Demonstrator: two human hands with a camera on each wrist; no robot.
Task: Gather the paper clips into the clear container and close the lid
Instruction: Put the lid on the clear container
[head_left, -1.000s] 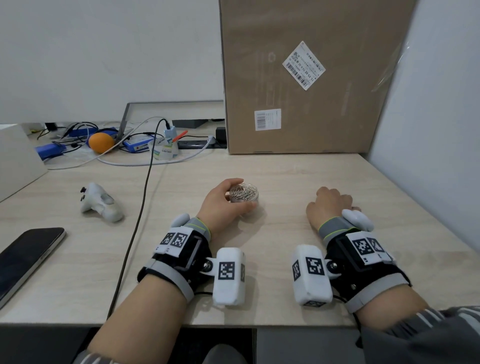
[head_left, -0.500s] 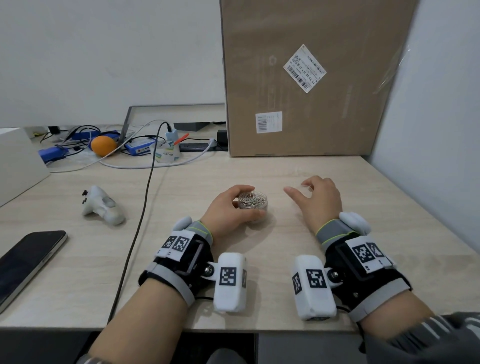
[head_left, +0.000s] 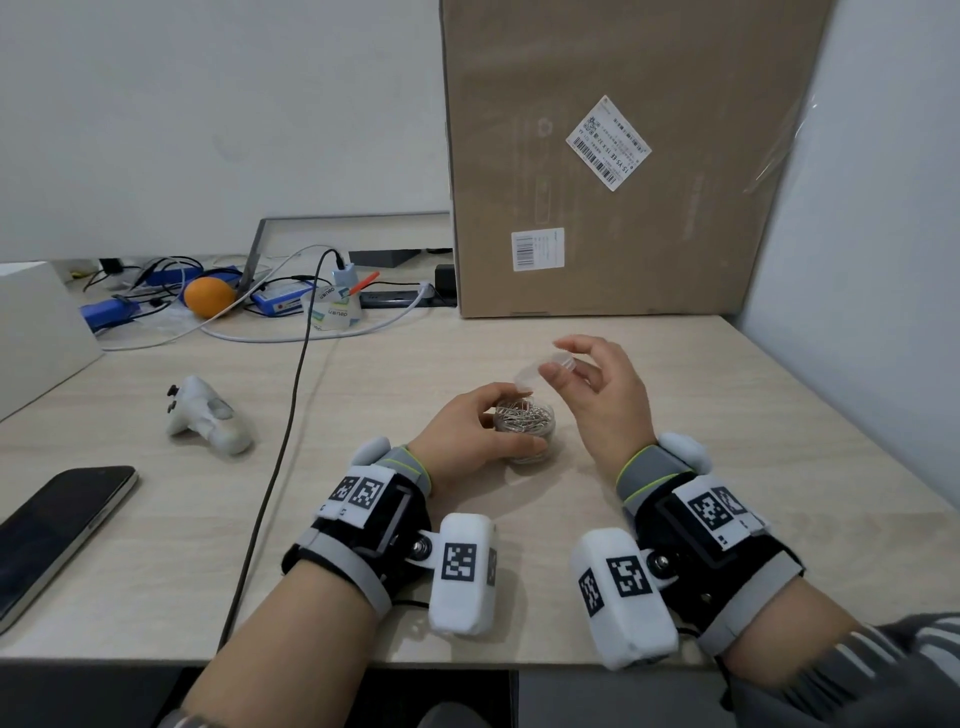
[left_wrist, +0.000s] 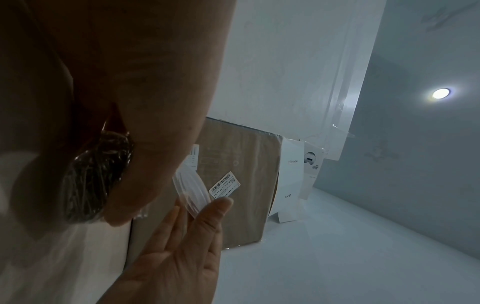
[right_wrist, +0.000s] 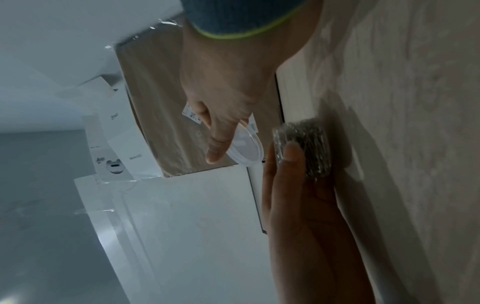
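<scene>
Near the middle of the head view, the small round clear plastic container (head_left: 524, 427) stands on the pale wooden table (head_left: 675, 415), heaped with silver metal paper clips (head_left: 522, 415). The left hand (head_left: 467, 434) wraps round its near side, thumb and fingers curled against the wall, so the lower left part of the container is hidden behind them. Just above and to the right, the right hand (head_left: 605, 389) pinches the round transparent lid (head_left: 540, 370) between thumb and fingertips, tilted and clear of the rim. The lid is faint against the table and its far edge is hard to trace.

In the left wrist view the container (left_wrist: 96, 176) is dark, its top cut off by the palm; the lid (left_wrist: 192, 189) shows only as a pale arc. The right wrist view shows the lid (right_wrist: 246, 147) most plainly.

A tall brown cardboard box (head_left: 623, 156) fills the upper right. At the left edge a dark phone (head_left: 52, 530) is cropped, and a white game controller (head_left: 208, 415) lies beyond it.
</scene>
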